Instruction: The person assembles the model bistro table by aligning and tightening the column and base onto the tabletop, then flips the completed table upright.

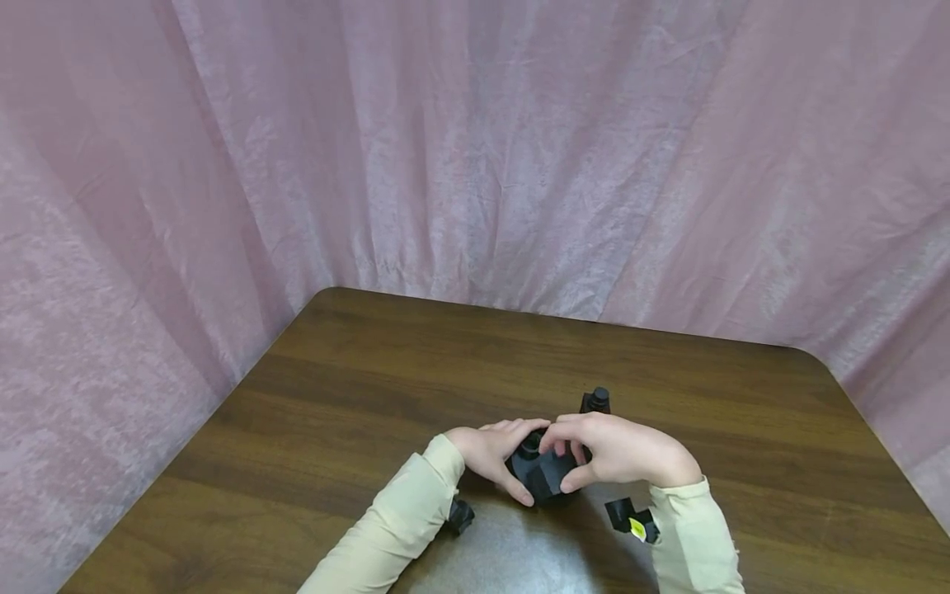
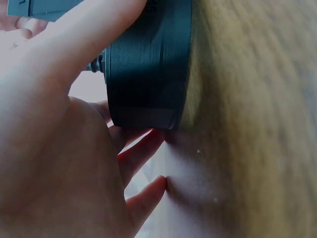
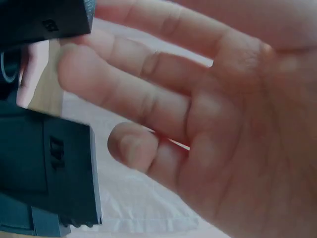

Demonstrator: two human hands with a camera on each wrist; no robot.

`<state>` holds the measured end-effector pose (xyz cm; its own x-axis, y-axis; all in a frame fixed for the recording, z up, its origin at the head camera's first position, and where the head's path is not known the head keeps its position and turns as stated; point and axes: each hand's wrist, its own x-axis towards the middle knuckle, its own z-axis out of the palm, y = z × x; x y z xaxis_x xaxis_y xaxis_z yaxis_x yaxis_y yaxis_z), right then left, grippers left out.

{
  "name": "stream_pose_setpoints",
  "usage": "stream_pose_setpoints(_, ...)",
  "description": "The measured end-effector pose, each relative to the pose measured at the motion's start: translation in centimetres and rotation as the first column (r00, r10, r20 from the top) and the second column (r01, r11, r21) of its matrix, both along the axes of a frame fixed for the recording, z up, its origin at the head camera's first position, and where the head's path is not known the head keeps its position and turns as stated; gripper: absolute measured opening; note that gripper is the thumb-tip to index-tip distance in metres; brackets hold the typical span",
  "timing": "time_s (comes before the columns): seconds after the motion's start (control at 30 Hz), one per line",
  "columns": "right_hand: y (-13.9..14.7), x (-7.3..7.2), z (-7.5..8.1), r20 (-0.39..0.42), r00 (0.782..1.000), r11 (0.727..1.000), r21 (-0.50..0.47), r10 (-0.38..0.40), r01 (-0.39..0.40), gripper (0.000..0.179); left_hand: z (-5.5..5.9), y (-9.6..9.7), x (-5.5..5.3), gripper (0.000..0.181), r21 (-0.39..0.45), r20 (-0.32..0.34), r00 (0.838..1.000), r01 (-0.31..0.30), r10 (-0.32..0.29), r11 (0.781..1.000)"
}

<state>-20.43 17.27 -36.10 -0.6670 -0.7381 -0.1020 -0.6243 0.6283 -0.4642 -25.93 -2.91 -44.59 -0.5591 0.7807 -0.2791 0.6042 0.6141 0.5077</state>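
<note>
Pink velvety curtain (image 1: 475, 148) filled the whole backdrop in long folds, and below it spread the brown wood-grained counter (image 1: 386, 355), far corners rounded. Two cream sleeves ran up from the near side: left sleeve (image 1: 386, 528) on a slant, right sleeve (image 1: 693, 536) steeper. On to the hands! Right hand (image 1: 623, 450) arched in from its own side, thumb at the near face, forefinger bent toward the top, fingers apart from one another; whether they really clamped, I couldn't tell. Left hand (image 1: 493, 454) was surer: thumb along the near side, fingers spread round the far side, the load gripped between.

And there it was between them, the black device (image 1: 545, 478), base down on the counter, toward the near side! Hard-looking, smooth-walled, stiff by my reading; moderate weight at a guess, a little slippery on those sheer flanks, the upper fittings probably its most delicate spots. Best hold, I'd judge: low on the body, one palm each side.

Smaller now: a dark unit with a yellow label (image 1: 637, 528) by the right cuff, a plainer dark unit (image 1: 460, 517) by the left. Beyond the right hand poked a capped black piece (image 1: 596, 400), joined or separate, impossible to say. Tiniest, the device's markings (image 3: 58, 154), perhaps 147.
</note>
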Motion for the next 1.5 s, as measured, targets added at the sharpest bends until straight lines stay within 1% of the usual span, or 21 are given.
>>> stream_pose_setpoints(0.17,-0.4,0.0,0.0,0.009,1.000,0.999,0.030,-0.010,0.010,0.038,0.1,0.0,0.0,0.097,0.000,0.003,1.000,-0.002,0.002,1.000)
stream_pose_setpoints(0.3,-0.2,0.3,0.2,-0.047,0.999,0.999,0.033,-0.013,0.014,0.036,0.1,0.0,0.0,0.097,0.005,0.007,1.000,-0.002,0.002,1.000)
stream_pose_setpoints(0.4,0.0,0.4,0.3,-0.109,0.993,0.999,0.003,0.040,-0.040,0.037,0.0,0.0,0.0,0.097,0.002,0.007,1.000,-0.001,0.001,1.000)
stream_pose_setpoints(0.47,0.1,0.4,0.3,-0.130,0.986,0.995,-0.015,0.100,-0.103,0.047,0.0,0.0,-0.1,0.097,-0.004,0.009,1.000,-0.002,0.002,1.000)
stream_pose_setpoints(0.53,0.0,0.4,0.3,-0.122,0.981,0.988,-0.023,0.149,-0.153,0.059,-0.1,-0.1,-0.1,0.098,-0.008,0.007,1.000,-0.002,0.002,1.000)
stream_pose_setpoints(0.6,-0.1,0.3,0.3,-0.113,0.978,0.984,-0.016,0.175,-0.178,0.067,-0.2,-0.1,-0.2,0.098,-0.009,0.008,1.000,-0.003,0.003,1.000)
stream_pose_setpoints(0.63,-0.2,0.3,0.2,-0.107,0.978,0.983,-0.012,0.179,-0.181,0.068,-0.2,-0.1,-0.2,0.099,-0.008,0.005,1.000,-0.001,0.001,1.000)
stream_pose_setpoints(0.77,-0.2,0.2,0.1,-0.076,0.984,0.987,0.015,0.160,-0.160,0.061,-0.2,0.0,-0.2,0.099,0.001,0.002,1.000,-0.002,0.002,1.000)
stream_pose_setpoints(0.87,-0.2,0.2,0.0,-0.073,0.986,0.989,0.024,0.148,-0.147,0.055,-0.2,0.0,-0.2,0.100,-0.001,0.010,1.000,-0.009,0.009,1.000)
stream_pose_setpoints(1.07,-0.3,0.1,-0.1,-0.091,0.987,0.991,0.033,0.134,-0.132,0.051,-0.1,0.1,-0.3,0.102,-0.006,0.016,1.000,-0.009,0.009,1.000)
stream_pose_setpoints(1.2,-0.5,0.2,-0.1,-0.089,0.990,0.993,0.056,0.109,-0.104,0.047,0.1,0.0,-0.2,0.102,0.000,0.018,1.000,-0.008,0.008,1.000)
stream_pose_setpoints(1.33,-0.7,0.2,0.0,-0.080,0.993,0.994,0.070,0.092,-0.087,0.044,0.1,0.1,-0.2,0.101,0.000,0.030,0.999,-0.012,0.012,1.000)
stream_pose_setpoints(1.5,-1.0,0.1,-0.1,-0.047,0.995,0.995,0.053,0.089,-0.087,0.043,0.2,0.0,-0.1,0.100,-0.001,0.033,0.999,-0.006,0.006,1.000)
